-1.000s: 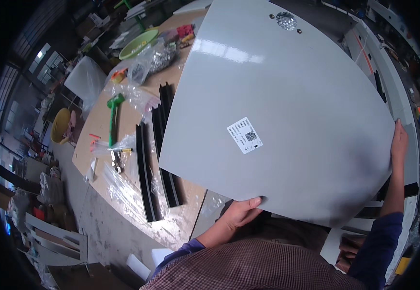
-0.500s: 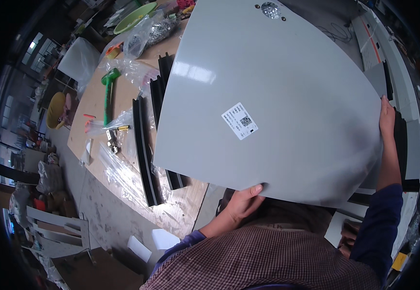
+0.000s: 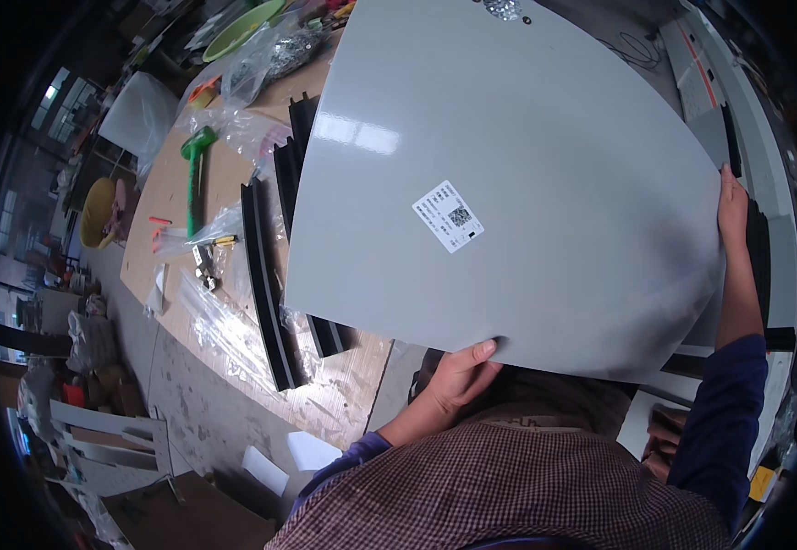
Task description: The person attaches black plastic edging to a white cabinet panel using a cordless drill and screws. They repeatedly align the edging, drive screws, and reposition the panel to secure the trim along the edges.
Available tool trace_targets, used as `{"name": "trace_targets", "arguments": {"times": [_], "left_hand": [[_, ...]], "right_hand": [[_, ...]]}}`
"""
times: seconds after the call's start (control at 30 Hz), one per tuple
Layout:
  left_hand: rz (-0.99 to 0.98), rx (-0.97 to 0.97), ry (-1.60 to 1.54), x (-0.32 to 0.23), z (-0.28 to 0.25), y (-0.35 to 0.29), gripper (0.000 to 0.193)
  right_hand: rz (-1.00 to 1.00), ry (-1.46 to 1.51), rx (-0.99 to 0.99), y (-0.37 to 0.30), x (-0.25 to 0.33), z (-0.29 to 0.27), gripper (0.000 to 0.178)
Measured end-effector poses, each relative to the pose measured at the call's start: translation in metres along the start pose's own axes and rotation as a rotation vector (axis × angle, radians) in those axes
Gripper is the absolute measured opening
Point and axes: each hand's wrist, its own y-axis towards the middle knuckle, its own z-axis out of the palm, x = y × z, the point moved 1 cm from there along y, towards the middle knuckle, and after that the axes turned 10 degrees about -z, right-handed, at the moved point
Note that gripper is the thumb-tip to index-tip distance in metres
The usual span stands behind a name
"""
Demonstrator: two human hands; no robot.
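Note:
A large glossy light-grey panel (image 3: 545, 174) fills the middle of the view, with a white printed label (image 3: 449, 216) stuck on its face. At its near edge my left hand (image 3: 462, 374) grips it, thumb on top and fingers curled underneath, mostly hidden. My right hand (image 3: 734, 206) holds the panel's right edge, and its fingertips are partly out of sight. A round hole (image 3: 503, 7) with small fittings beside it shows at the far end. The panel's left part hangs over long black profile strips (image 3: 265, 284) on the wooden table.
On the wooden table (image 3: 233, 325) lie a green mallet (image 3: 195, 174), clear plastic bags (image 3: 210, 302), a bag of small metal parts (image 3: 279, 60) and a green basin (image 3: 242, 29). A white panel unit with an orange stripe (image 3: 697, 60) stands at the right. White papers (image 3: 311, 451) lie on the floor.
The panel has shifted slightly to the left and toward the far side in the view, with both hands still gripping it. The table and its things also appear slightly further left.

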Motion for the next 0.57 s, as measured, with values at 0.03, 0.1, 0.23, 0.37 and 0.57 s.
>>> {"name": "trace_targets", "arguments": {"times": [0.03,0.1,0.23,0.37,0.57], "left_hand": [[0.001,0.012,0.005,0.000,0.001,0.000,0.061],[-0.002,0.006,0.007,-0.001,0.001,0.001,0.062],[0.000,0.010,0.008,0.001,0.000,0.002,0.061],[-0.099,-0.136,0.117,-0.001,-0.006,-0.003,0.065],[0.005,-0.261,0.504,-0.003,0.001,-0.004,0.053]], "right_hand": [[-0.002,0.012,-0.008,0.000,0.000,0.000,0.067],[-0.005,0.007,0.007,-0.001,-0.001,-0.001,0.066],[-0.017,0.039,0.002,-0.002,-0.009,0.000,0.066],[-0.042,-0.014,-0.014,-0.002,-0.025,0.006,0.063],[-0.076,0.100,-0.082,0.002,-0.039,0.018,0.059]]}}
